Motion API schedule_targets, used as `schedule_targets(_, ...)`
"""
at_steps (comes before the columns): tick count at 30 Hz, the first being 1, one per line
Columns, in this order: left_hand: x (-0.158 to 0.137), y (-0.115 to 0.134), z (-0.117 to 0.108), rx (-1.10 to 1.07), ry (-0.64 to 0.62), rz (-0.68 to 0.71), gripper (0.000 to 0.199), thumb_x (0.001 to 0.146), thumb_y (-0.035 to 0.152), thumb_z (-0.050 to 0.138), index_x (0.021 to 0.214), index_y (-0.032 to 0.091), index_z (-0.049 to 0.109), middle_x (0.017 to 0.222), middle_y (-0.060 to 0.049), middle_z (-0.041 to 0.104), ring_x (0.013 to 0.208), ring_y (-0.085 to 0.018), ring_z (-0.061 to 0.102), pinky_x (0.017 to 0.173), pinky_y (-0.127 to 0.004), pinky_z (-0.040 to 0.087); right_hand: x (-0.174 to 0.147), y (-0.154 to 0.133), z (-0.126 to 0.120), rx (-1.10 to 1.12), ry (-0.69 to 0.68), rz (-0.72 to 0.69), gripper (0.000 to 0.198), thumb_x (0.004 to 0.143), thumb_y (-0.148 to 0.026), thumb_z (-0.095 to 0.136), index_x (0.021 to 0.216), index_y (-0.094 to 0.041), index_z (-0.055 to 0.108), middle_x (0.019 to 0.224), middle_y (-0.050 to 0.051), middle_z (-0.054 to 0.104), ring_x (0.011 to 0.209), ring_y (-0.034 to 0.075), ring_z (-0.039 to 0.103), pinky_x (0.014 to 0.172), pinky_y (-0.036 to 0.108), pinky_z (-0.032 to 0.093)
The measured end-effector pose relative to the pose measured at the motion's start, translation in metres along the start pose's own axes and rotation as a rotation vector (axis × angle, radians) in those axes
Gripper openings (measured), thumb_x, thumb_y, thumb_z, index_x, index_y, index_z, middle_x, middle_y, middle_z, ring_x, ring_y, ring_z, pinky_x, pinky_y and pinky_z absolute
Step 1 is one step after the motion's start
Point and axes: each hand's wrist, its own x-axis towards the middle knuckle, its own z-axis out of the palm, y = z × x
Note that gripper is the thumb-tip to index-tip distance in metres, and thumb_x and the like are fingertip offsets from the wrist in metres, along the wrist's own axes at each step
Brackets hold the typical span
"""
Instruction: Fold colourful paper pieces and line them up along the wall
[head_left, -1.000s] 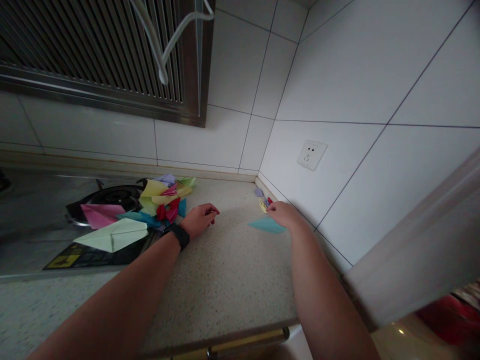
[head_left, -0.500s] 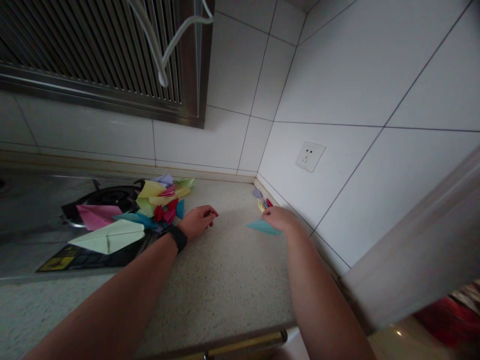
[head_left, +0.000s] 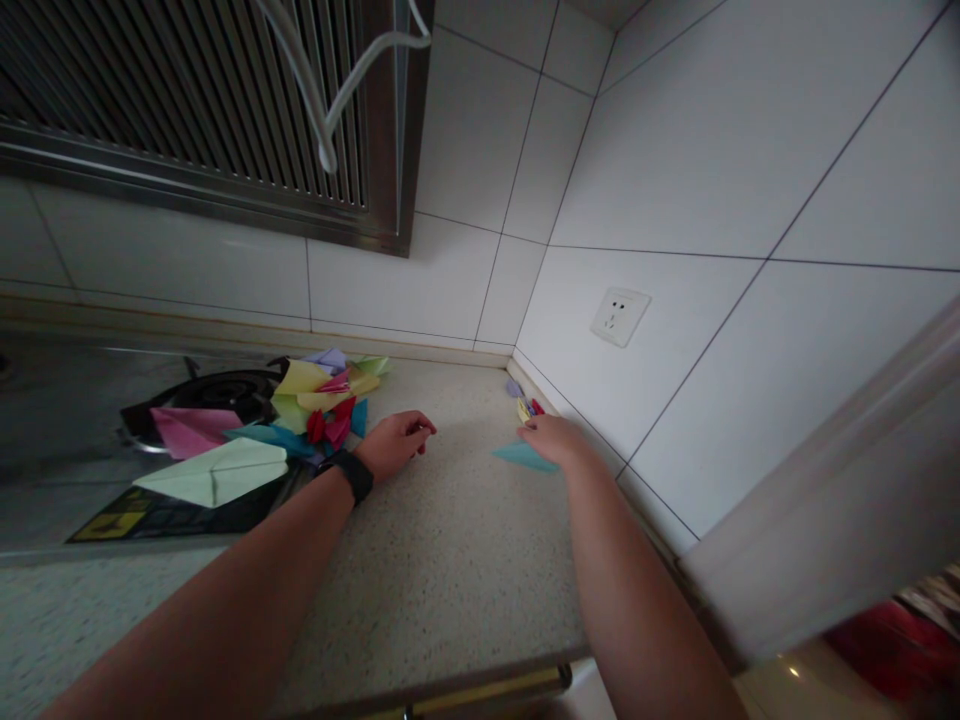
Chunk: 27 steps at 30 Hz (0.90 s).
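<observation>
My left hand, with a black band on its wrist, rests on the countertop with its fingers loosely curled and nothing visible in them. Just left of it lies a heap of folded coloured paper, with red, yellow, green, purple and blue pieces. My right hand is near the wall corner, its fingers closed at the upper edge of a teal paper airplane; the fingertips are partly hidden. Beyond that hand, small purple, yellow and red folded pieces lie along the wall.
A pale green paper airplane and a pink one lie over the gas stove at left. Above hangs a range hood with a white cable. The tiled right wall has a socket.
My right hand has shifted slightly left over the teal paper airplane, which stays nearly in place. My left hand has not visibly moved.
</observation>
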Motion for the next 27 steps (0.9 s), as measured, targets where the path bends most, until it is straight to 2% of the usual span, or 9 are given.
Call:
schedule_targets(20, 0.000, -0.001, 0.001, 0.000, -0.008, 0.006, 0.027, 0.083, 0.037, 0.046, 0.092, 0.017, 0.062, 0.067, -0.001, 0.062, 0.056, -0.013, 0.053, 0.051, -0.022, 0.036, -0.008, -0.005, -0.009, 0.032, -0.025, 0.070, 0.044, 0.085, -0.050, 0.044, 0.102, -0.018, 0.069, 0.101, 0.014, 0.068, 0.092, 0.024, 0.063, 0.076, 0.030, 0.042)
schedule_targets(24, 0.000, 0.000, 0.000, 0.007, -0.003, 0.012, 0.027, 0.082, 0.037, 0.046, 0.092, 0.017, 0.062, 0.067, -0.001, 0.062, 0.058, -0.013, 0.055, 0.052, -0.023, 0.037, -0.005, 0.000, -0.013, 0.087, 0.059, 0.115, 0.039, 0.086, -0.042, 0.043, 0.099, -0.018, 0.070, 0.098, 0.013, 0.069, 0.088, 0.023, 0.064, 0.072, 0.028, 0.042)
schedule_targets(27, -0.001, 0.002, -0.001, 0.018, -0.005, 0.005, 0.028, 0.082, 0.038, 0.046, 0.092, 0.017, 0.062, 0.068, -0.002, 0.063, 0.057, -0.013, 0.054, 0.051, -0.023, 0.036, -0.004, 0.006, -0.019, 0.187, 0.227, 0.162, 0.041, 0.088, -0.039, 0.037, 0.095, -0.017, 0.071, 0.095, 0.014, 0.070, 0.087, 0.024, 0.064, 0.070, 0.028, 0.042)
